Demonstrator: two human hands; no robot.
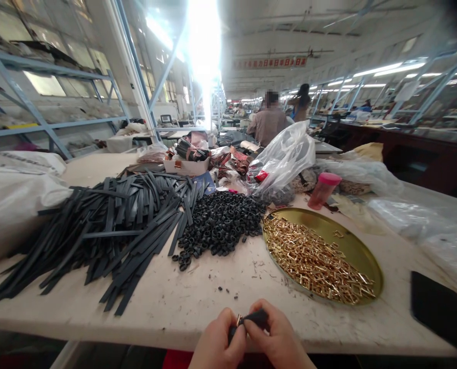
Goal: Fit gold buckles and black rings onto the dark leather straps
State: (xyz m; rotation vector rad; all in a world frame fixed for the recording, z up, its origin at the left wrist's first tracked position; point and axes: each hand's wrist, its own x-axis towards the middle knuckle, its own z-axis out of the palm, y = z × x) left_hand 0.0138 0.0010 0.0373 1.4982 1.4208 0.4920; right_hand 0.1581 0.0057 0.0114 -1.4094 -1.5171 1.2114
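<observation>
the left hand (221,339) and right hand (276,335) pinch a black strap (257,318) and gold buckle (239,320) above the tabletop's (198,300) near edge. beyond, a round tray (353,243) holds loose gold pieces (315,261); farther back, a white box (186,167) carries dark strips (192,150).

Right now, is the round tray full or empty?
Partly full: gold loops are heaped in the tray, its far right side mostly bare.

A small gold buckle (239,320) touches a flat black strap (256,318) between fingers (224,319).
</observation>
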